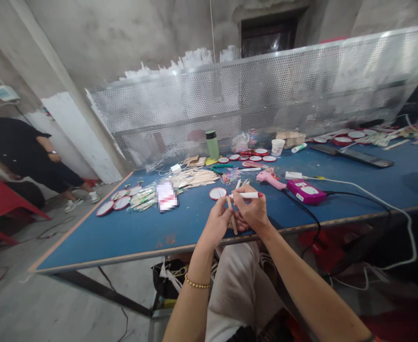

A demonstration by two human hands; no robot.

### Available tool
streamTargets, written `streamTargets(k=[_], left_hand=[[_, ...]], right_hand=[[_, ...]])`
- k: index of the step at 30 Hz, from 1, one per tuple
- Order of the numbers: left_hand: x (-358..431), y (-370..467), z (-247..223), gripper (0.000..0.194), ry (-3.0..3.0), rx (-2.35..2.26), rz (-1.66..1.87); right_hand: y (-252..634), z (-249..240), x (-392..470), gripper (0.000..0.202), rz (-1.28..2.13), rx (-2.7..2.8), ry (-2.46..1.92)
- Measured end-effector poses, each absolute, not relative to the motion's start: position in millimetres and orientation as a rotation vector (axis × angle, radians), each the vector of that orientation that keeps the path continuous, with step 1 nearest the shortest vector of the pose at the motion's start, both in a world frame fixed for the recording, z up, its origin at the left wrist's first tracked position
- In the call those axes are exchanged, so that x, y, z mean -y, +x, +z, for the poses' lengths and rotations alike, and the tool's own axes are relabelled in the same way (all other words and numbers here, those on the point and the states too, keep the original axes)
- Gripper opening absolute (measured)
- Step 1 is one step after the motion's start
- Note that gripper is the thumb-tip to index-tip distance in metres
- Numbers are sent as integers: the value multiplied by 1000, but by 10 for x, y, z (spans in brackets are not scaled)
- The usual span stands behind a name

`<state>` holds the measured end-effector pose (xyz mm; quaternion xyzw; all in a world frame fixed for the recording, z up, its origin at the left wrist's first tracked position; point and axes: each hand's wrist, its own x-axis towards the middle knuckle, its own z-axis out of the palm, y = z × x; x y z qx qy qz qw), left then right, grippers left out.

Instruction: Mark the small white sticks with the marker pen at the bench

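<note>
Near the front edge of the blue table (123,240), my left hand (218,221) is closed on a thin wooden stick (233,219), which slants down between my two hands. A white marker with a red end (248,195) is gripped in my right hand (253,211), its tip pointing left at the upper part of the stick. Just beyond my left fingers lies a round white disc with a red rim (218,193). Part of my right hand's lower fingers sits behind the stick.
Left of my hands are wooden sticks (202,176), a phone (166,195) and red-rimmed discs (122,203). A green bottle (212,145) stands at the back. To the right lie a pink glue gun (271,180), a purple box (306,191) and cables. A person (20,147) stands far left.
</note>
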<state>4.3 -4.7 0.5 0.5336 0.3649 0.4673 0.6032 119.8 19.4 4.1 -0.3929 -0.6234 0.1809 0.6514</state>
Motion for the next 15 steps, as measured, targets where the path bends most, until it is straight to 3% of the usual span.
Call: streamTargets(k=[15], left_hand=[[53, 11, -13, 38, 1235, -837, 1077]], right_hand=[[1176, 28, -186, 17, 396, 1410, -900]])
